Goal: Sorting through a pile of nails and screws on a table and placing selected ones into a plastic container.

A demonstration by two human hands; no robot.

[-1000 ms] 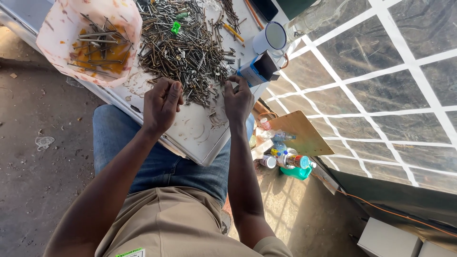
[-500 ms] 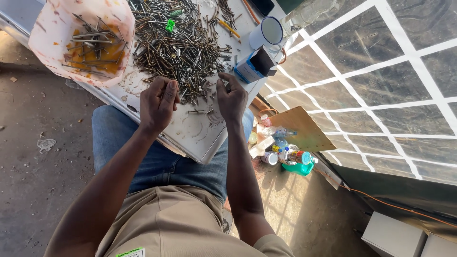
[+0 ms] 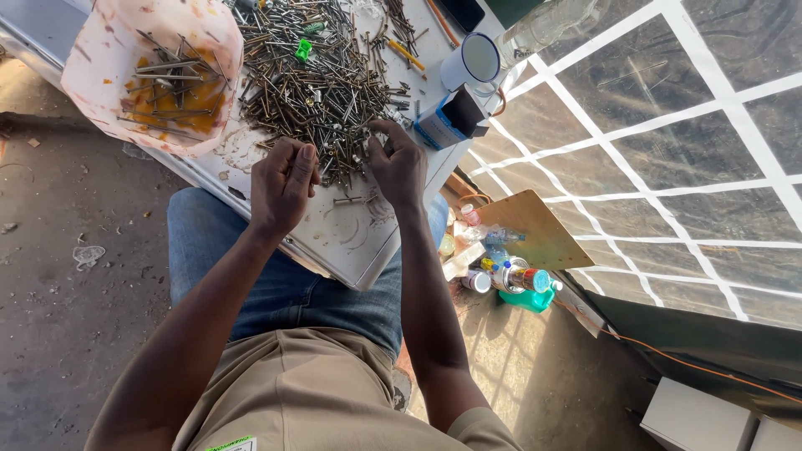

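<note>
A big heap of dark nails and screws (image 3: 322, 79) covers the far part of a white board (image 3: 355, 246) that lies across my lap. My left hand (image 3: 282, 185) rests on the board at the heap's near edge. It is closed in a loose fist with the thumb pressed on the forefinger, and the inside of the fist is hidden. My right hand (image 3: 399, 171) is at the heap's near right edge, its fingertips pinched together on a nail. A single nail (image 3: 347, 200) lies on the board between the two hands.
A pale plastic bag (image 3: 109, 50) with orange stains holds long nails at the far left. A white mug (image 3: 472, 63) and a blue-and-white box (image 3: 443, 124) stand at the board's right. Bottles (image 3: 511, 276) and a wooden panel (image 3: 535, 230) are on the floor; white boxes (image 3: 693, 418) sit low right.
My right hand has moved left along the heap's edge, from beside the blue-and-white box toward my left hand. The left hand has stayed put in its fist.
</note>
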